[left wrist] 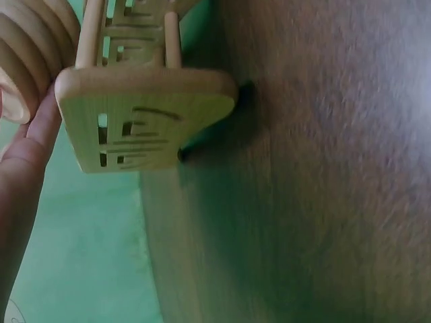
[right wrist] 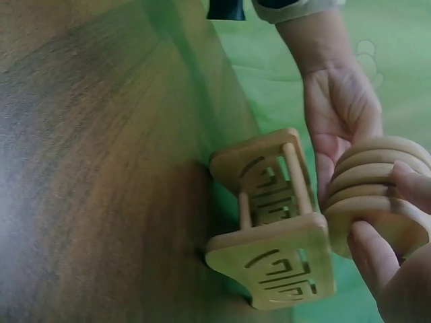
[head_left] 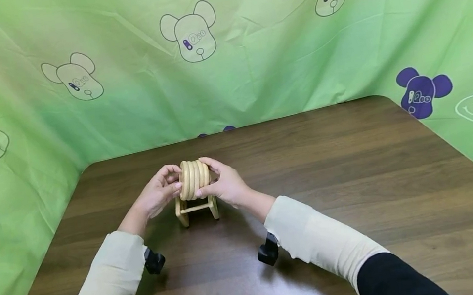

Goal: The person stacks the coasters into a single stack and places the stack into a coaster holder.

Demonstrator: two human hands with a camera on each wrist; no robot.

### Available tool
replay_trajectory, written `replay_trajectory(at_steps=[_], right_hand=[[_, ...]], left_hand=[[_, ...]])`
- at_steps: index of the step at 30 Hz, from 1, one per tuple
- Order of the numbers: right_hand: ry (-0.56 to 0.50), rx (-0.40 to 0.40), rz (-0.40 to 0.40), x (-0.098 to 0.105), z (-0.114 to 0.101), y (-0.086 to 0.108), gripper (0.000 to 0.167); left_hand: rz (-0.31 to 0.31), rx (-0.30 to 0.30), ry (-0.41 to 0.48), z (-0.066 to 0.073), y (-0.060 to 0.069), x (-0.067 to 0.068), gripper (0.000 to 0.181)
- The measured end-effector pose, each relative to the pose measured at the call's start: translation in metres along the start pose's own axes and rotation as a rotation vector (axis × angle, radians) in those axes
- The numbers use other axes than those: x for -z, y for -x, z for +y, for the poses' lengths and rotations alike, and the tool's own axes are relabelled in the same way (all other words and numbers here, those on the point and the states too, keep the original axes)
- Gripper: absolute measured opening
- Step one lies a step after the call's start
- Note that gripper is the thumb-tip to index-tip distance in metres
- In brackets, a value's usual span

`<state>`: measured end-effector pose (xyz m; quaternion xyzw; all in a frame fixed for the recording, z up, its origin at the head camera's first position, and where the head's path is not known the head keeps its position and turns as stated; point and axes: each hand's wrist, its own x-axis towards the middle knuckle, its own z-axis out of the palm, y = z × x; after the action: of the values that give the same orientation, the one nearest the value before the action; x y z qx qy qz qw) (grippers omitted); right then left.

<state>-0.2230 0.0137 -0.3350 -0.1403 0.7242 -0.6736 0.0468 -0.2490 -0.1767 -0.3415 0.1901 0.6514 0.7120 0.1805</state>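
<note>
A stack of several round wooden coasters (head_left: pixel 195 179) stands on edge between both hands, over a small wooden coaster rack (head_left: pixel 195 207). My left hand (head_left: pixel 159 192) holds the stack's left end with thumb and fingers. On the opposite end, my right hand (head_left: pixel 227 183) grips it, thumb low and fingers at the top. The left wrist view shows the rack's cut-out side panel (left wrist: pixel 141 128) and fingertips against the coasters. In the right wrist view the coasters (right wrist: pixel 367 173) are at the rack's upper edge; whether they touch its rails cannot be told.
The rack stands on a brown wood-grain table (head_left: pixel 333 169). A green cloth (head_left: pixel 263 74) printed with bear heads hangs behind and at the sides. Black wrist devices (head_left: pixel 268 250) sit under the light sleeves (head_left: pixel 315 236).
</note>
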Motion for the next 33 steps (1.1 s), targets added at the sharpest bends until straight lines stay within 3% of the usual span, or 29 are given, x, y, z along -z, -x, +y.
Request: replay_trajectory(at_steps=[5, 12, 23, 25, 30, 33], right_hand=[[0.022, -0.003, 0.028, -0.005, 0.006, 0.002, 0.076], [0.047, 0.015, 0.050, -0.008, 0.002, 0.006, 0.074], [0.336, -0.018, 0.033, -0.010, 0.009, 0.004, 0.076], [0.367, -0.026, 0.027, -0.012, 0.008, 0.003, 0.076], [0.471, -0.066, 0.025, -0.015, 0.011, 0.001, 0.068], [0.471, -0.071, 0.041, -0.014, 0.013, 0.000, 0.059]], left_hand=[[-0.032, -0.003, -0.065, -0.003, -0.001, 0.004, 0.022], [-0.057, -0.044, -0.237, -0.002, -0.003, 0.008, 0.023], [-0.036, -0.046, -0.430, -0.012, -0.001, 0.013, 0.023], [-0.013, -0.046, -0.502, -0.014, 0.000, 0.013, 0.024], [0.009, -0.050, -0.667, -0.016, 0.001, 0.015, 0.028], [0.008, -0.057, -0.703, -0.015, 0.001, 0.014, 0.028]])
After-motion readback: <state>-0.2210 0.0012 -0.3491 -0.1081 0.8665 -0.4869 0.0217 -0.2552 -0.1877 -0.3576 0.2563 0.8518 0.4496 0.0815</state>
